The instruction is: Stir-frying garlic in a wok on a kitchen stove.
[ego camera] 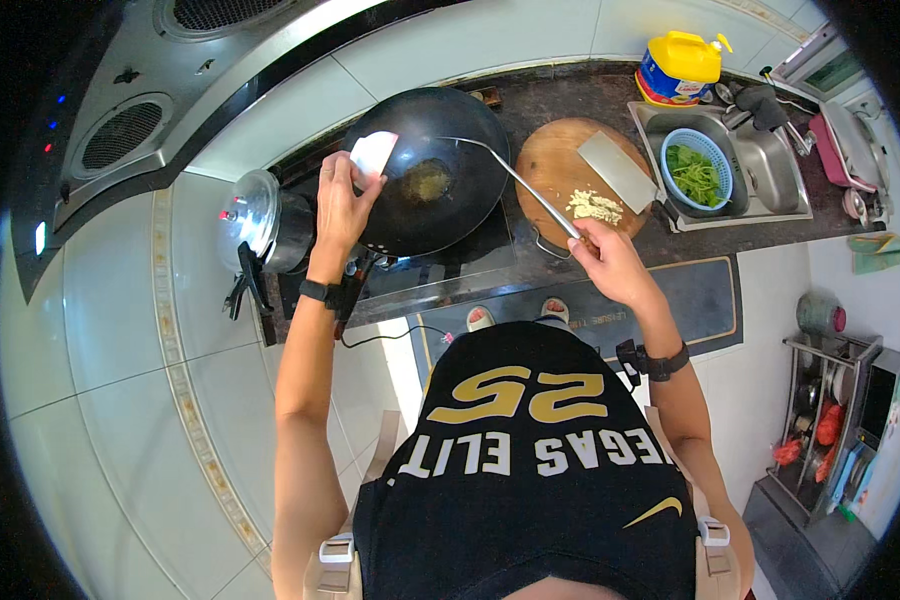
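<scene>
My left hand (345, 199) grips a small white bowl (373, 156), tipped on its side above the left part of a black wok (469, 206). A small yellowish pool (426, 180), apparently oil, lies at the wok's bottom. In my right hand (611, 259) is the handle end of a long metal cooking utensil (529, 184). Its shaft reaches over the wok's right rim, but I cannot make out its head clearly. Right of the wok, a round wooden cutting board (544, 154) bears a cleaver (616, 171) and a pile of chopped pale pieces (594, 207), perhaps garlic.
A pressure cooker (262, 221) stands left of the wok. The range hood (142, 97) overhangs at upper left. Leafy greens (694, 174) fill a blue basket (722, 154) in the steel sink (776, 161). A yellow jug (679, 67) stands behind the sink.
</scene>
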`<state>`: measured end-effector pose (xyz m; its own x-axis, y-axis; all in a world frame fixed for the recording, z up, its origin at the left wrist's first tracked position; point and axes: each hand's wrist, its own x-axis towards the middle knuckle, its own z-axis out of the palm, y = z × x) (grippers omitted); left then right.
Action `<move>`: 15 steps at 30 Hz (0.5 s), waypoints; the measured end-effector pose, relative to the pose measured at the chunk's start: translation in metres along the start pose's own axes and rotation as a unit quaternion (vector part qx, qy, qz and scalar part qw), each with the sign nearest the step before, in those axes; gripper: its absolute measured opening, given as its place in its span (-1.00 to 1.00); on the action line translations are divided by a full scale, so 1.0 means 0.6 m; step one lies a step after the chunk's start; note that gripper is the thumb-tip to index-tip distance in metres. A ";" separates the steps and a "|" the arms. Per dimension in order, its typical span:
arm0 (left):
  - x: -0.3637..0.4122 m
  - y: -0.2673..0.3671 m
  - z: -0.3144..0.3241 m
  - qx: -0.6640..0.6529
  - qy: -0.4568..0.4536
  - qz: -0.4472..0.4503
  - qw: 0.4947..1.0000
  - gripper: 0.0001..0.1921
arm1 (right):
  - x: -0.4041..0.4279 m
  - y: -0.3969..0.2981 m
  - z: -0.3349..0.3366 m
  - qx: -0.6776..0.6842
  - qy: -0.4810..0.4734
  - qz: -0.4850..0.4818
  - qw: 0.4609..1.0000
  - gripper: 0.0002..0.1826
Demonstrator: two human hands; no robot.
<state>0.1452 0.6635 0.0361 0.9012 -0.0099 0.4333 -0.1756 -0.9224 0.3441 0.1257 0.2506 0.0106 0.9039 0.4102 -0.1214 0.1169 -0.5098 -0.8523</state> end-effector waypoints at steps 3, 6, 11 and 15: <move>0.001 0.001 -0.002 0.005 0.005 -0.005 1.000 -0.58 | -0.003 0.005 0.009 -0.009 -0.001 -0.019 1.000 -0.69; 0.007 0.006 -0.003 -0.008 -0.005 -0.054 0.999 -0.58 | -0.006 0.014 0.017 0.015 -0.003 -0.038 0.999 -0.69; 0.002 0.006 -0.001 -0.006 0.004 -0.053 0.999 -0.59 | -0.008 0.023 0.027 0.038 -0.013 -0.011 0.999 -0.69; 0.000 0.010 -0.008 -0.004 -0.008 -0.062 0.998 -0.59 | -0.014 0.019 0.030 0.040 -0.007 -0.008 0.999 -0.69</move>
<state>0.1420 0.6599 0.0421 0.9228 0.0981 0.3726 -0.0650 -0.9135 0.4017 0.1118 0.2550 -0.0071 0.8964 0.4283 -0.1139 0.0971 -0.4405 -0.8925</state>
